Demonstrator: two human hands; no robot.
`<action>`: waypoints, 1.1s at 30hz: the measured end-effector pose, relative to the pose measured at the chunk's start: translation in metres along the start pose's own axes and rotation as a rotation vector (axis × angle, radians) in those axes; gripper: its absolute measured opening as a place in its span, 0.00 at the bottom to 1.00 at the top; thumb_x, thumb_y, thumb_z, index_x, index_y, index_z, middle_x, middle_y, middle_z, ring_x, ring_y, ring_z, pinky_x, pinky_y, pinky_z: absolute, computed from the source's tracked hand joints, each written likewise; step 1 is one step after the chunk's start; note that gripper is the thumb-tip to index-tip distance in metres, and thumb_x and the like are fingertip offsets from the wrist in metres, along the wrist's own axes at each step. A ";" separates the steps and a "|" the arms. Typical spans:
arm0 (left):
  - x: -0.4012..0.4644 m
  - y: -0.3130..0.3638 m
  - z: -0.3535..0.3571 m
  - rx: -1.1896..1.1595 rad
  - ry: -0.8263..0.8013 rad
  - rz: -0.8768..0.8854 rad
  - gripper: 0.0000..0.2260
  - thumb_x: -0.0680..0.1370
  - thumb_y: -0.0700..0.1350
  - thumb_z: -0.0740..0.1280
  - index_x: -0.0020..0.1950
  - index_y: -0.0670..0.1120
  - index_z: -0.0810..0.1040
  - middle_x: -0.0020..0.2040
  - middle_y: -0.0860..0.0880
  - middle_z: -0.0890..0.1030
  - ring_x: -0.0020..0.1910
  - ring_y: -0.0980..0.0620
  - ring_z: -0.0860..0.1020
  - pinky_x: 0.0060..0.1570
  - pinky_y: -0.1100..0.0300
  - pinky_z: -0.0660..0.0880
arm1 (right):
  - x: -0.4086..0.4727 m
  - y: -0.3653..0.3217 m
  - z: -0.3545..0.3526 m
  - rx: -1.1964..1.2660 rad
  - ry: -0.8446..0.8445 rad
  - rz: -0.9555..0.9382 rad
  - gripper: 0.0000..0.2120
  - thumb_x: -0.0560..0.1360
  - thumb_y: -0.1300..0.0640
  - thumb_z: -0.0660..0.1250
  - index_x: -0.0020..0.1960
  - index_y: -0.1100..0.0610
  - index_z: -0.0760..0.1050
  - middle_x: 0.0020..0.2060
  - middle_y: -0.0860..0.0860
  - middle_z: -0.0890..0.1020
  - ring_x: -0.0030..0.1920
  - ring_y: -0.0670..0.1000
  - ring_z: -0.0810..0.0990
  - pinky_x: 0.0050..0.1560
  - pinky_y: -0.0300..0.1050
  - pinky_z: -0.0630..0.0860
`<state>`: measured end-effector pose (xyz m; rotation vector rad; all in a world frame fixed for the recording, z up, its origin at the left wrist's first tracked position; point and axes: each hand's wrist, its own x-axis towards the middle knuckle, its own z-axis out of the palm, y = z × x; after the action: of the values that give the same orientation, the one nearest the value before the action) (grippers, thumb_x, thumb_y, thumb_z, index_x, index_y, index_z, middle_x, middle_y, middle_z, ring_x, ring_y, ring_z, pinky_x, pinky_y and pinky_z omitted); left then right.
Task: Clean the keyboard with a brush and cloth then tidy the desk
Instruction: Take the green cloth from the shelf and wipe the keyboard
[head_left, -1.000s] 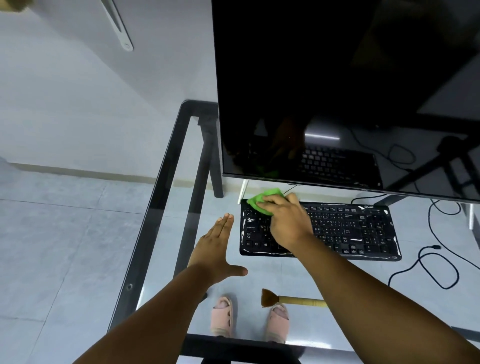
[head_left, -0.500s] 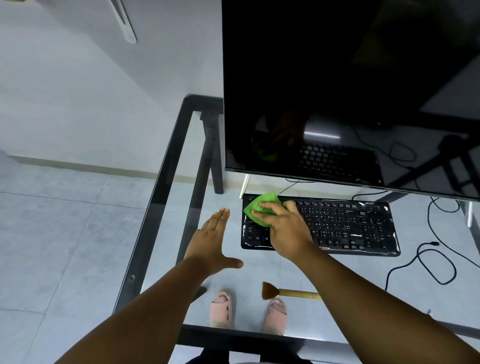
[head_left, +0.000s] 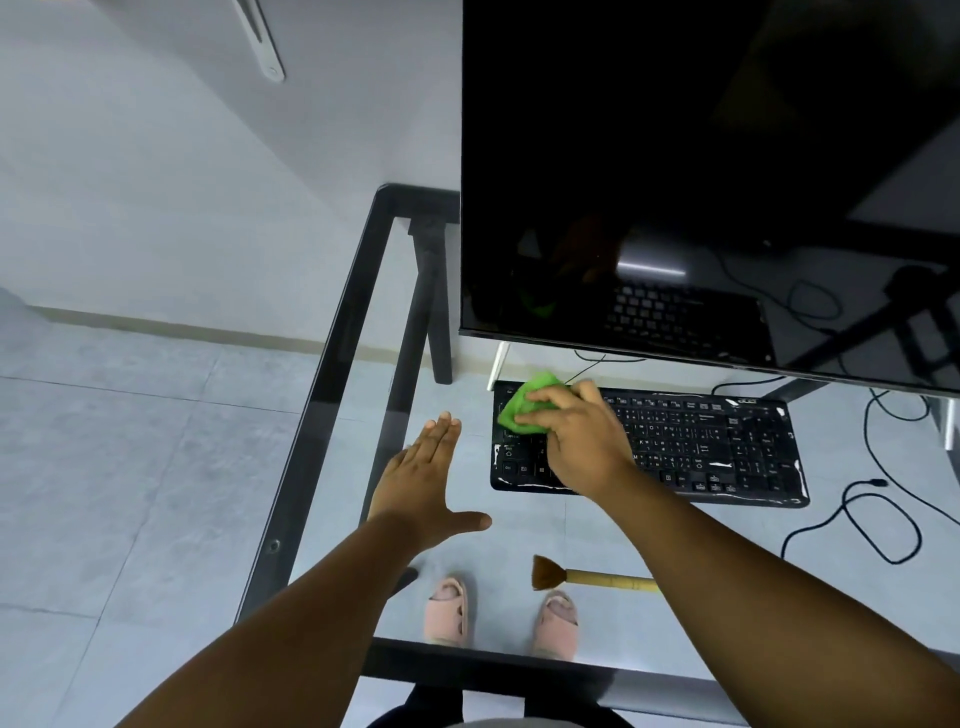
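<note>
My right hand (head_left: 582, 447) presses the green cloth (head_left: 524, 405) onto the keyboard's (head_left: 701, 447) left end, my left hand (head_left: 421, 483) lies flat and spread on the glass desk (head_left: 332, 364), brush (head_left: 587, 578) nearer me.

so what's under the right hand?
The right hand presses a green cloth onto the left end of the black keyboard. The keys beneath palm and cloth are covered, so their state is hidden.
</note>
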<state>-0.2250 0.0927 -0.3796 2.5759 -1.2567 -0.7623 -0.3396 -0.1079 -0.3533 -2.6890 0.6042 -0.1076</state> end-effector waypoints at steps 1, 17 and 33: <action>0.000 -0.001 0.001 0.000 0.003 -0.002 0.54 0.66 0.72 0.66 0.78 0.53 0.37 0.78 0.56 0.38 0.77 0.55 0.39 0.75 0.52 0.47 | 0.007 -0.003 -0.002 -0.020 0.002 0.034 0.27 0.71 0.68 0.62 0.61 0.43 0.80 0.63 0.41 0.77 0.54 0.52 0.68 0.55 0.50 0.75; 0.001 -0.007 -0.001 0.029 -0.022 0.034 0.54 0.66 0.71 0.67 0.78 0.53 0.38 0.78 0.56 0.36 0.77 0.55 0.39 0.74 0.54 0.45 | -0.026 -0.017 0.006 -0.076 -0.239 -0.203 0.29 0.72 0.68 0.62 0.62 0.38 0.77 0.66 0.41 0.73 0.57 0.53 0.67 0.58 0.51 0.70; 0.001 -0.014 -0.001 0.074 -0.032 0.052 0.54 0.65 0.73 0.66 0.78 0.54 0.38 0.78 0.57 0.36 0.77 0.56 0.38 0.75 0.53 0.43 | -0.023 -0.013 0.008 -0.031 -0.238 -0.203 0.29 0.72 0.69 0.61 0.61 0.39 0.78 0.65 0.39 0.74 0.53 0.51 0.65 0.54 0.48 0.72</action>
<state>-0.2147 0.1003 -0.3842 2.5872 -1.3808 -0.7640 -0.3540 -0.0843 -0.3555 -2.7314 0.2620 0.1675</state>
